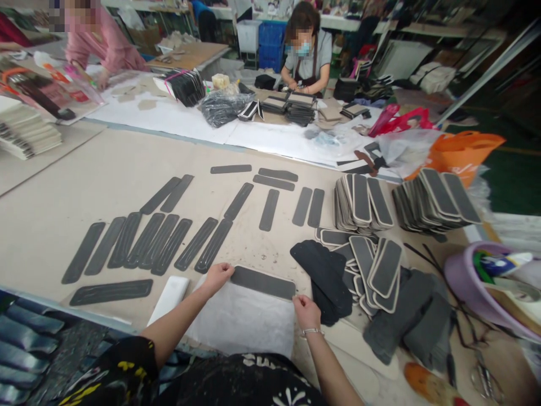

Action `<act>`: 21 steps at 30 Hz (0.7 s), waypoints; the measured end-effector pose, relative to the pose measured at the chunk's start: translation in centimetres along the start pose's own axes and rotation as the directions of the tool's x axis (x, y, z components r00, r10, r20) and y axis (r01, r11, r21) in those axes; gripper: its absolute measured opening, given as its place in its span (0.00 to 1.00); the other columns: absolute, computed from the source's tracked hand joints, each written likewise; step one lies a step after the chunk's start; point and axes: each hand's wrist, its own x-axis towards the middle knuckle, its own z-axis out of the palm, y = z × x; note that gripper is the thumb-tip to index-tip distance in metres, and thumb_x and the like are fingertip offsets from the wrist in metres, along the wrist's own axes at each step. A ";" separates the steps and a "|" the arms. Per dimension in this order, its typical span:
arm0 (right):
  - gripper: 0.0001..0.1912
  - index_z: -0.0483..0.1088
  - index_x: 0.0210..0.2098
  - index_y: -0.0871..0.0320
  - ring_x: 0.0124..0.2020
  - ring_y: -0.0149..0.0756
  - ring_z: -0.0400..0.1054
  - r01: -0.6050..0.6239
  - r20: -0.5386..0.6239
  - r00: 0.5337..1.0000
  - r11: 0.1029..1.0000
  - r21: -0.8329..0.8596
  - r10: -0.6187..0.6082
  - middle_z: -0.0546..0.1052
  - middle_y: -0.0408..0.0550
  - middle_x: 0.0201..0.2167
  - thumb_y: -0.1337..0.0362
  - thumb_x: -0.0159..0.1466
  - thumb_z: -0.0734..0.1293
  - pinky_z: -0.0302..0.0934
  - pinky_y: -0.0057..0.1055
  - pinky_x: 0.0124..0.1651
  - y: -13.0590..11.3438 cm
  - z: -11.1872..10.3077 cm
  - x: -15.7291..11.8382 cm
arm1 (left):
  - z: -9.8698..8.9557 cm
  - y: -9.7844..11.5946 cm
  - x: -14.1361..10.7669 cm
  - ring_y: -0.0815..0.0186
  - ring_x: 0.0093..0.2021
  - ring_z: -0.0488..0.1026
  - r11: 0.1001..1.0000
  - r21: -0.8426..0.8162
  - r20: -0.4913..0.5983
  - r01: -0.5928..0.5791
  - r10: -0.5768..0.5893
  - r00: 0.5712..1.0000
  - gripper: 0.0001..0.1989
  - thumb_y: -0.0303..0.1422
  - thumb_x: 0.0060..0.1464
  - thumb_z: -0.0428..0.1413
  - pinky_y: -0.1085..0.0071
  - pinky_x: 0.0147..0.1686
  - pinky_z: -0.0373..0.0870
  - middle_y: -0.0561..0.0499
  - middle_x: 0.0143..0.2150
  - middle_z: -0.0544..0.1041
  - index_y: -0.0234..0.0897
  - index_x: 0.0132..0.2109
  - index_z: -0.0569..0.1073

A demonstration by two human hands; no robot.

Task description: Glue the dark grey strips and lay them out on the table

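Note:
A dark grey rounded strip with a pale edge [264, 282] lies across the top of a white sheet [243, 316] in front of me. My left hand [220, 278] pinches the strip's left end. At its right end, the fingers of my right hand [306, 313] are closed on the corner. Many similar dark strips [139, 293] are spread on the table to the left and beyond. Just right of my right hand sit black fabric pieces [323, 276] and a loose pile of pale-edged strips [384, 268].
Two stacks of strips [359, 197] [439, 197] stand at the right. Nearer are grey pieces [426, 321], a purple basin [459, 273], scissors [484, 378] and an orange-brown object [429, 383]. Across the white table, a person [315, 56] works; another person in pink [105, 39] leans in.

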 end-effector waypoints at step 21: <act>0.17 0.76 0.31 0.50 0.37 0.37 0.72 -0.046 0.111 0.990 0.942 -0.332 0.087 0.79 0.43 0.32 0.51 0.60 0.59 0.57 0.28 0.37 -0.6 -0.4 1.1 | 1.4 -0.9 1.5 0.66 0.32 0.72 0.935 0.355 -0.021 0.004 0.004 1.000 0.10 0.30 0.53 0.50 0.73 0.31 0.58 0.49 0.30 0.78 0.35 0.31 0.76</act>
